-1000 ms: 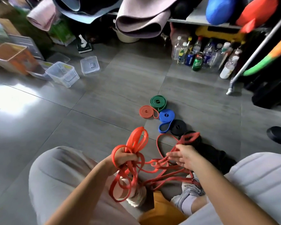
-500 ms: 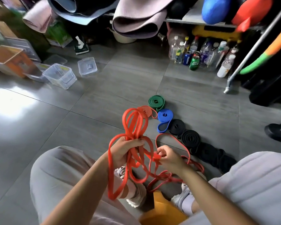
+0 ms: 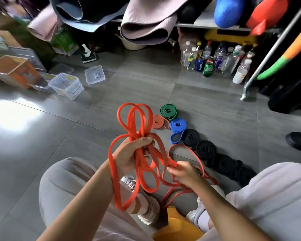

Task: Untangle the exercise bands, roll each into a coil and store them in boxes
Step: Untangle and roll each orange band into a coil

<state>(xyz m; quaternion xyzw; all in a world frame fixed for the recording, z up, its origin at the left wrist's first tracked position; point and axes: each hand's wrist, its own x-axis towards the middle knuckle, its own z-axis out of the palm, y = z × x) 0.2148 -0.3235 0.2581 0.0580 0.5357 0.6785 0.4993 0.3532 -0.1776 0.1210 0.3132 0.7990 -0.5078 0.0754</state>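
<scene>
My left hand (image 3: 130,153) grips a tangled bunch of red exercise bands (image 3: 137,119); loops stick up above the fist and hang down over my wrist and knee. My right hand (image 3: 182,171) pinches one red strand just to the right, lower down. On the floor ahead lie coiled bands in a row: an orange coil (image 3: 157,121), a green coil (image 3: 168,111), a blue coil (image 3: 178,125) with a loose tail, and black coils (image 3: 205,150). Clear plastic boxes (image 3: 66,85) stand open at the left.
An orange bin (image 3: 12,70) and a clear lid (image 3: 95,74) lie at the left. Bottles and cans (image 3: 208,61) line the back under a shelf with rolled mats (image 3: 146,26). A metal pole (image 3: 268,54) slants at the right. A yellow stool (image 3: 177,226) sits between my knees.
My left hand has lifted the red bunch higher, so its loops now stand above the fist. My right hand has drawn in from the floor strands and now pinches one strand near the left hand.
</scene>
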